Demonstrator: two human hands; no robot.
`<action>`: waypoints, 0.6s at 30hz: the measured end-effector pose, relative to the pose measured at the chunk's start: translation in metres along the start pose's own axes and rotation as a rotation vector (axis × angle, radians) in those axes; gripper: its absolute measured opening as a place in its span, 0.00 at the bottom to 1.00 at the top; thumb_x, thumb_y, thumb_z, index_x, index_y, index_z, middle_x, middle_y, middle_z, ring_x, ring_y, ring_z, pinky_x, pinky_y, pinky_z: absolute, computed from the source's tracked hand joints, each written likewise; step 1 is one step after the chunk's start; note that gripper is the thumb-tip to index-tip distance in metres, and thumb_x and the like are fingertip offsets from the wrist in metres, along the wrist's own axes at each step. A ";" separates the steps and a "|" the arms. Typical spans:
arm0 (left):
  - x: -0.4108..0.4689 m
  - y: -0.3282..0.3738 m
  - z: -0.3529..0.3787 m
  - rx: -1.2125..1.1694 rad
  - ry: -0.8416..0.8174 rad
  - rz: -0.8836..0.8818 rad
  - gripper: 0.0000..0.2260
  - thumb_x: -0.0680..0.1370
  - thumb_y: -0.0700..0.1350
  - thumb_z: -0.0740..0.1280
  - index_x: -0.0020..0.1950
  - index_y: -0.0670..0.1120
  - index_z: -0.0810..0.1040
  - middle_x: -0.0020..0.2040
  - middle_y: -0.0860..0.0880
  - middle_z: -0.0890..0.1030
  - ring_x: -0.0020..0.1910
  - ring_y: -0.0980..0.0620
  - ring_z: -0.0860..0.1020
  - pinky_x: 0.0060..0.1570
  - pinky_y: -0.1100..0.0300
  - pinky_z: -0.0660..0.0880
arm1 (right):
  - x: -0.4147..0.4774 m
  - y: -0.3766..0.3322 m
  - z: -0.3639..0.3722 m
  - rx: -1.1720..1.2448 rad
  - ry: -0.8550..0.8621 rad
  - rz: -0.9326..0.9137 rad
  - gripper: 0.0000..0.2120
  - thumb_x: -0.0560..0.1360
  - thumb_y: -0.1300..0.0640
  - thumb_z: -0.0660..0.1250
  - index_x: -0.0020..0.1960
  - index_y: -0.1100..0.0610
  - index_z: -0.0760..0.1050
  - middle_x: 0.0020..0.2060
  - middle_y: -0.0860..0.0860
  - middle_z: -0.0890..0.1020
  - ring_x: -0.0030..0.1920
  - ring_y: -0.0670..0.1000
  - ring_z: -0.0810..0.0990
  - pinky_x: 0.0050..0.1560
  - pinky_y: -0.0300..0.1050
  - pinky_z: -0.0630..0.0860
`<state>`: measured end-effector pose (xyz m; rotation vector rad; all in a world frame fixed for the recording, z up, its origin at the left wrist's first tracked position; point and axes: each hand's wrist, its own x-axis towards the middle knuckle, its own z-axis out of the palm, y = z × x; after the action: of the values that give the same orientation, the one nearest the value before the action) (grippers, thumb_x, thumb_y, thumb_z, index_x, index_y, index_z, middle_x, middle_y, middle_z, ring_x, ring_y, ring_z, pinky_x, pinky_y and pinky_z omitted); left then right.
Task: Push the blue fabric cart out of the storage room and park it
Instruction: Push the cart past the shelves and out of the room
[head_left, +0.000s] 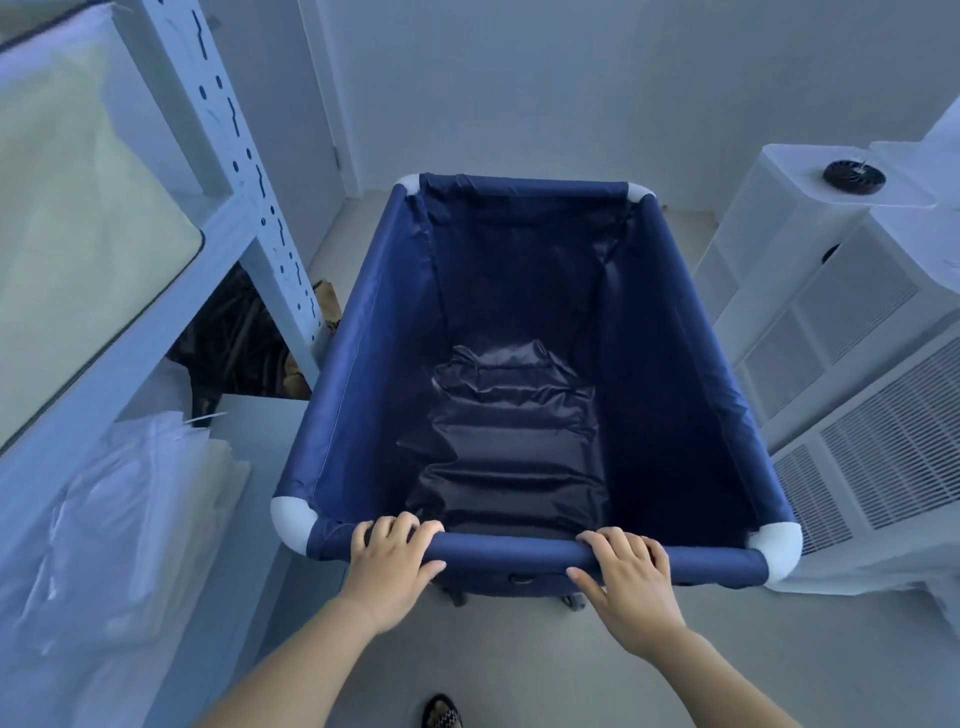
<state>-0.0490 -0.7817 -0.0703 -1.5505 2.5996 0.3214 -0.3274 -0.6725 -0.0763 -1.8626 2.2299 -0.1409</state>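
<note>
The blue fabric cart (363, 332) stands right in front of me, a deep navy bin on a tube frame with white corner joints, nothing inside but its crumpled liner. My left hand (387, 564) wraps the near top rail toward its left end. My right hand (631, 574) wraps the same rail right of the middle, fingers over the top and thumb under. Small wheels show just below the near rail. The cart's far end points at a white wall.
A white metal shelving rack (244, 171) with bagged bedding stands close on the left, its post almost touching the cart. Stacked white appliance units with vent grilles (852, 415) crowd the right side. A closed door edge (340, 156) is in the far left corner. Grey floor lies beneath me.
</note>
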 end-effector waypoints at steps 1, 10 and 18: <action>0.004 -0.003 -0.001 0.009 0.001 0.006 0.18 0.77 0.58 0.60 0.66 0.55 0.69 0.59 0.52 0.74 0.58 0.47 0.73 0.64 0.48 0.62 | 0.005 -0.002 -0.001 0.002 -0.012 0.003 0.20 0.77 0.38 0.52 0.64 0.45 0.66 0.58 0.41 0.72 0.59 0.47 0.69 0.65 0.43 0.54; 0.051 -0.013 -0.015 0.090 0.083 0.086 0.20 0.63 0.55 0.78 0.51 0.53 0.80 0.43 0.53 0.80 0.39 0.48 0.79 0.43 0.47 0.77 | 0.055 0.001 -0.012 -0.007 -0.094 0.016 0.19 0.78 0.38 0.50 0.65 0.43 0.63 0.60 0.39 0.68 0.61 0.46 0.66 0.65 0.43 0.51; 0.117 -0.018 -0.022 0.020 -0.070 0.020 0.19 0.79 0.59 0.53 0.69 0.57 0.60 0.65 0.55 0.66 0.64 0.49 0.66 0.66 0.49 0.56 | 0.117 0.018 -0.021 -0.003 -0.085 0.008 0.19 0.77 0.38 0.51 0.65 0.43 0.64 0.59 0.40 0.69 0.61 0.47 0.67 0.66 0.45 0.52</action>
<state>-0.0881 -0.8953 -0.0731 -1.4795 2.5587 0.3435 -0.3693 -0.7857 -0.0733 -1.8256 2.1816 -0.0557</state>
